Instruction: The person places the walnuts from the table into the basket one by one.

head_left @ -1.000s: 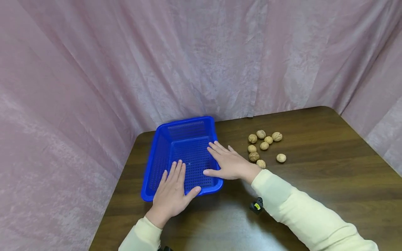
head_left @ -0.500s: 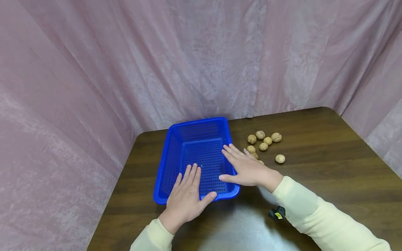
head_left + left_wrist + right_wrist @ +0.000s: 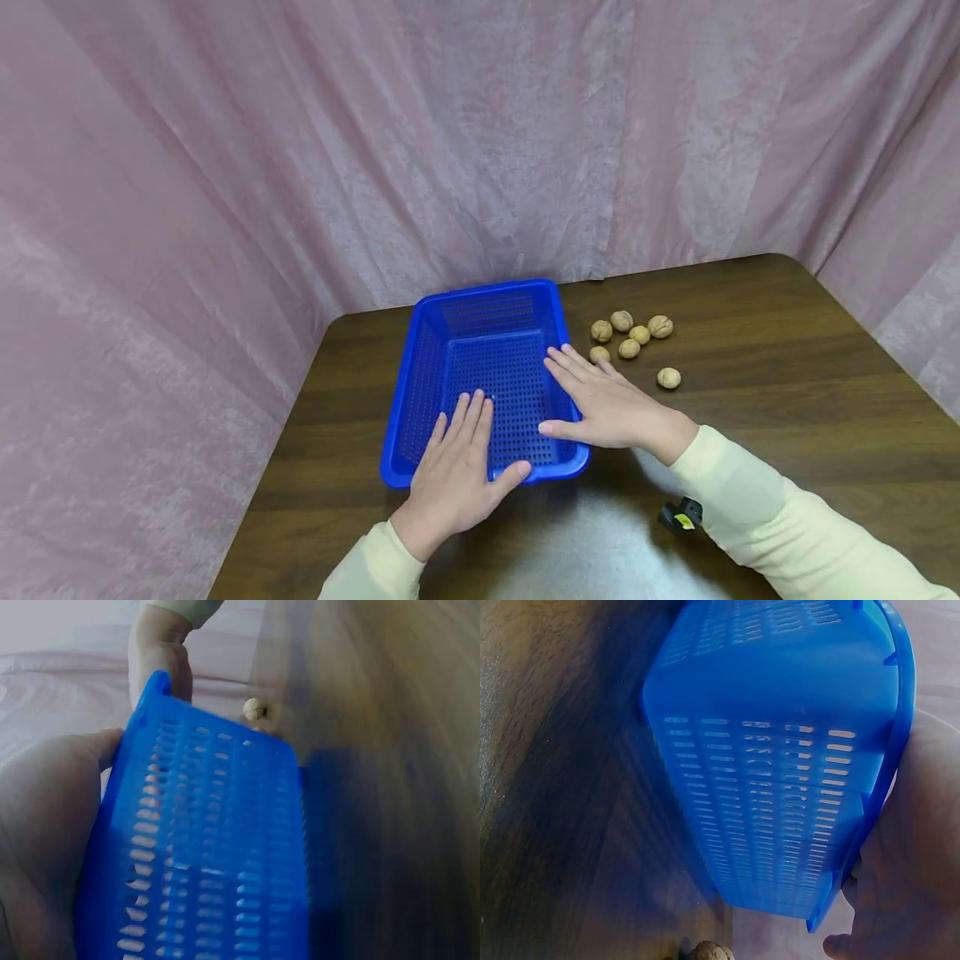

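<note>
A blue perforated plastic basket (image 3: pixel 495 367) stands upright on the table with nothing inside it. My left hand (image 3: pixel 457 483) rests on its near rim, palm down, fingers straight and reaching over the inside. On the right rim lies my right hand (image 3: pixel 607 404), its fingers extended and the thumb spread over the near right corner. In the left wrist view the left hand (image 3: pixel 41 825) touches the rim of the basket (image 3: pixel 210 825) from outside. The right wrist view has the right hand (image 3: pixel 919 840) against the rim, with the slotted basket wall (image 3: pixel 765 690) beside it.
Several walnuts (image 3: pixel 628 348) lie loose on the brown wooden table (image 3: pixel 787 375), just right of the basket; the right hand covers some of that area. One walnut (image 3: pixel 669 378) sits apart. A pink curtain (image 3: pixel 480 150) hangs behind the table's back edge.
The basket has slid to the right across the table, with both hands moving along on its rim. It now stands closer to the walnuts, and the right hand hides some of them.
</note>
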Available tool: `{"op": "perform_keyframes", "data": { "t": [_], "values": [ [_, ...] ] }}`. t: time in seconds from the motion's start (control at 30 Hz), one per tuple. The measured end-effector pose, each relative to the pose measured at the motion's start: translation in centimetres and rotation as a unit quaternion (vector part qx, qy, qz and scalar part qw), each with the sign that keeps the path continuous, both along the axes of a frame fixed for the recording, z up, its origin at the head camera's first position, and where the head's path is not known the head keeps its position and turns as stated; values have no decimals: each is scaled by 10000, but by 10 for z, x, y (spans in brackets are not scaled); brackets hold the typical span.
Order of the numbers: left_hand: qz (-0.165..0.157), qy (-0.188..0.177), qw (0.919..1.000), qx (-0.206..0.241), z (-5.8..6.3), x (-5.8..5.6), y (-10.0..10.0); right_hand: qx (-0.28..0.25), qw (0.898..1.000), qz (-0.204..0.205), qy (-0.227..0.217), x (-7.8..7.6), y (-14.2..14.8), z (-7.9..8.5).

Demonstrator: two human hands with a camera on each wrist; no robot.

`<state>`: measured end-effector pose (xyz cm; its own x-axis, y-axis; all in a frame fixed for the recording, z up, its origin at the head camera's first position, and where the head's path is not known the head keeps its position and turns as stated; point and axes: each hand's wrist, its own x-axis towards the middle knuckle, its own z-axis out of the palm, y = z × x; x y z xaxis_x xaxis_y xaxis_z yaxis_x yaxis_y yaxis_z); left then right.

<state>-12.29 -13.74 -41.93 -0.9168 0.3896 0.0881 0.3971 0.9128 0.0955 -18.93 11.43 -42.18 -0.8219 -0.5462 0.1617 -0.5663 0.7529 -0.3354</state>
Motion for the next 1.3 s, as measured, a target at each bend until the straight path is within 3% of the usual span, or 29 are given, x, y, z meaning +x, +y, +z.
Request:
{"op": "perform_keyframes", "data": {
  "t": [0.13,0.3,0.47,0.7,1.17,1.3],
  "values": [
    [-45,71,9997,231,6,-5,-24,59,9999,4,-130,0,-2,0],
    [267,370,9986,270,13,-14,-70,152,9997,70,-169,-1,-4,1],
    [627,115,9966,512,7,-15,-98,153,9997,139,-126,-4,-6,0],
    [1049,-218,9922,633,-2,-15,-103,47,9996,136,-263,-6,-7,0],
    [1048,-203,9921,663,-3,-18,-101,-520,9975,325,-339,-7,-3,-5],
    [1084,-222,9918,638,0,-20,-99,-1146,9917,294,-497,-15,15,-3]
  ]
}}
